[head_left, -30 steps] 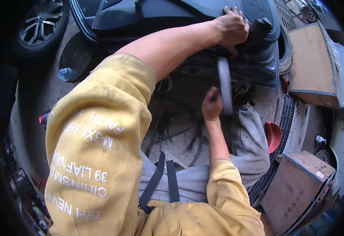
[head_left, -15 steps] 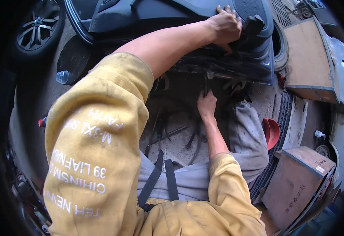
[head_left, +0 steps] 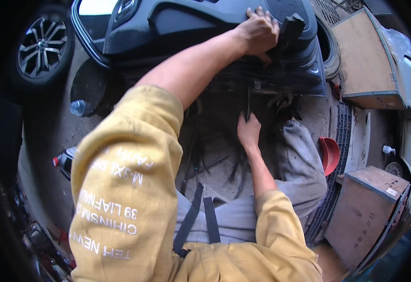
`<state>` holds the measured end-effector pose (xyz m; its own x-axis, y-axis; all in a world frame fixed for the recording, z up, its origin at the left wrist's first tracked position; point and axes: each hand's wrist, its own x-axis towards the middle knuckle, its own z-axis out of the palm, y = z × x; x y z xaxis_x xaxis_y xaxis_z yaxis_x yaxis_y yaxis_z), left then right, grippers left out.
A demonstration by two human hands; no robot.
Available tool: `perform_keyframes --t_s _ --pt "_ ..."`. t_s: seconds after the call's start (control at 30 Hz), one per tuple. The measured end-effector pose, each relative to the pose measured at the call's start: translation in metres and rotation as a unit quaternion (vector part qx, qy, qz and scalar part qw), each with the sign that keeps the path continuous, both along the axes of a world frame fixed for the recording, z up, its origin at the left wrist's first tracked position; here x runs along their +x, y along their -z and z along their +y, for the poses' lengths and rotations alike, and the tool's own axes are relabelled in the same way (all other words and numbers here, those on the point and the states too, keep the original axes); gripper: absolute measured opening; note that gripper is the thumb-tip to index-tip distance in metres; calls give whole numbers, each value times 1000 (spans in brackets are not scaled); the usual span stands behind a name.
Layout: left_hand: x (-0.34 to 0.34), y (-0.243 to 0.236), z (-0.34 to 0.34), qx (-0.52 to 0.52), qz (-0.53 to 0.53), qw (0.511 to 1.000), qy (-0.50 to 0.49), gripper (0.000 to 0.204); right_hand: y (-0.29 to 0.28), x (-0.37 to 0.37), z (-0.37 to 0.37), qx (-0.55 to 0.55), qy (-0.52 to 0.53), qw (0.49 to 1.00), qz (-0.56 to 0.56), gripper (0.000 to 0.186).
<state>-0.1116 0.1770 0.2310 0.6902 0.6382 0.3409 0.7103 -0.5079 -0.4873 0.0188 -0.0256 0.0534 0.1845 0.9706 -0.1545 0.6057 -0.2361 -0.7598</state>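
A dark car door (head_left: 191,35), with its trim panel and speaker grille facing up, lies across the far side ahead of me. My left hand (head_left: 258,34) holds it near its right end, fingers over the panel and thumb down at the near edge. Below that edge, my right hand (head_left: 248,129) is closed round a slim dark bar-like tool (head_left: 248,104). The tool points away from me, its far end at the underside of the door. Shadow hides whether the tip touches.
Several dark tools (head_left: 233,170) lie on the floor between my legs. A red bowl-shaped piece (head_left: 329,156) is by my right knee, beside wooden boxes (head_left: 363,214). At the left are a wheel (head_left: 44,47), a clear bottle (head_left: 78,108) and a red-capped container (head_left: 65,162).
The view has shifted slightly, so the door and boxes sit a little differently in the picture. Both hands keep their holds, the right still on the tool under the door edge.
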Motion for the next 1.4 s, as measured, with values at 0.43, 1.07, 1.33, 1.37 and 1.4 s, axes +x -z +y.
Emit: perform_keyframes --t_s 0.43,1.07,1.33,1.37,1.4 --pt "90 -20 66 79 29 994 69 113 -54 82 -12 65 74 986 137 31" --pt "146 -21 68 64 52 994 71 109 -48 141 40 439 -77 885 132 21" --pt "132 -35 65 65 56 995 52 107 -23 113 -7 26 -17 998 53 24" --pt "130 -34 64 56 56 996 46 108 -22 111 -15 42 -13 997 59 24" --pt "132 -31 65 60 51 996 52 108 -21 110 -18 58 -9 996 66 25"
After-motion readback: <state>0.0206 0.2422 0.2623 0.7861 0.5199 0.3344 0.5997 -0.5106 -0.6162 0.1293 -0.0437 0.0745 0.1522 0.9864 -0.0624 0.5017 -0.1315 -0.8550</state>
